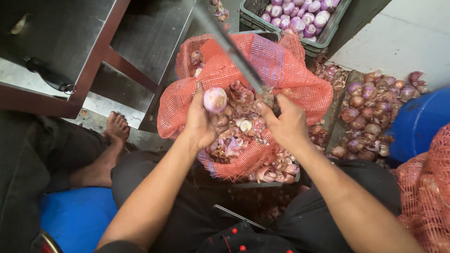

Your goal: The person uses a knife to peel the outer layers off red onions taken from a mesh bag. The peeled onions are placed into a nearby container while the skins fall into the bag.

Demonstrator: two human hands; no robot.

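My left hand [202,122] holds a peeled purple onion [215,99] up between thumb and fingers. My right hand [283,122] grips the handle of a long knife [232,48], whose blade points up and away to the left. Both hands hover over an orange mesh sack [281,75] spread open in front of me, filled with onion skins and trimmings [236,136].
A green crate of peeled onions [300,16] stands behind the sack. Unpeeled onions [370,112] lie piled on the floor at right, beside a blue bin [419,124] and another orange sack [426,192]. My bare foot [115,129] rests left, near a metal table frame [93,61].
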